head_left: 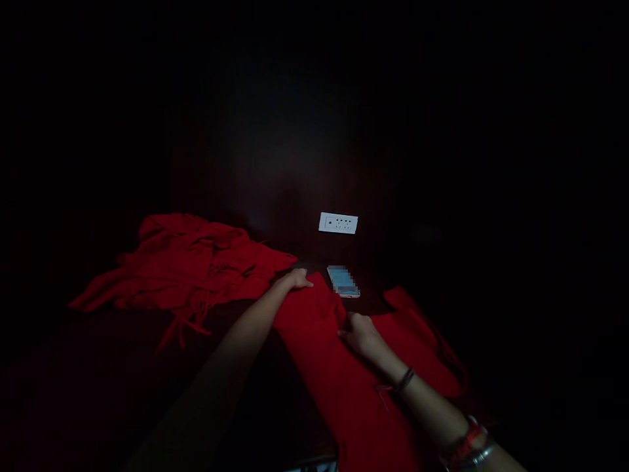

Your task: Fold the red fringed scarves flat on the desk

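We see the left forearm stretch up from the lower left, long and nearly straight, to the left hand (297,278), which lies at the far left corner of the red cloth (319,341) with its thumb pointing right along the cloth. The other fingers of that hand are mostly hidden, so we cannot tell whether they grasp the edge or only press on it. The right forearm slants in from the lower right, and the right hand (363,335) sits lower and nearer, back of the hand up, thumb reaching left over the cloth and fingers bent beside a raised fold; we cannot tell whether they are clenched on that fold. On this arm we notice a dark band (406,379) at the wrist and red and silvery bangles (476,446) farther up. The cloth lies on a dark surface (371,303), running as a broad strip from between the hands down to the bottom edge of the view. It is deep red, plain and mostly smooth, with soft ridges near the fingers. More red fabric (417,344) spreads beyond the right forearm, its outer edge curved. To the left we find a rumpled red heap (196,262) with stringy fringe, while a phone (343,280) lies just past the cloth, below a white socket plate (339,223).
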Demonstrator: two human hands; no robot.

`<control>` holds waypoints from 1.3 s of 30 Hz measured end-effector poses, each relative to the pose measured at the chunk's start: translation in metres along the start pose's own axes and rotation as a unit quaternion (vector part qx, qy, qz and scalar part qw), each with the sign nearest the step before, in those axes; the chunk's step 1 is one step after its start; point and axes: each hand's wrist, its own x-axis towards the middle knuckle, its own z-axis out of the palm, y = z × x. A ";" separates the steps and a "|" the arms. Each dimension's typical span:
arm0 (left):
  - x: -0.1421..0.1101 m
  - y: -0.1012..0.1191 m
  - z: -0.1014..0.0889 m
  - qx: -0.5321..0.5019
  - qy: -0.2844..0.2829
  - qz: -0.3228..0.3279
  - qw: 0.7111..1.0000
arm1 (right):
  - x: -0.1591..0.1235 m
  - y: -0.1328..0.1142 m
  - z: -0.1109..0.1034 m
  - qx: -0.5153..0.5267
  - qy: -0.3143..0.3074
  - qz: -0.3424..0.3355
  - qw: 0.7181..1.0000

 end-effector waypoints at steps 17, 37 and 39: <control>-0.117 0.044 -0.038 0.241 0.138 0.280 0.919 | -0.005 -0.002 0.003 -0.011 -0.015 0.003 1.000; -0.139 -0.011 -0.008 0.089 0.269 -0.005 0.959 | -0.005 -0.002 -0.006 -0.015 -0.031 0.019 0.999; -0.137 -0.020 -0.002 0.072 0.212 -0.015 0.975 | -0.003 0.000 -0.008 -0.011 -0.042 0.024 0.999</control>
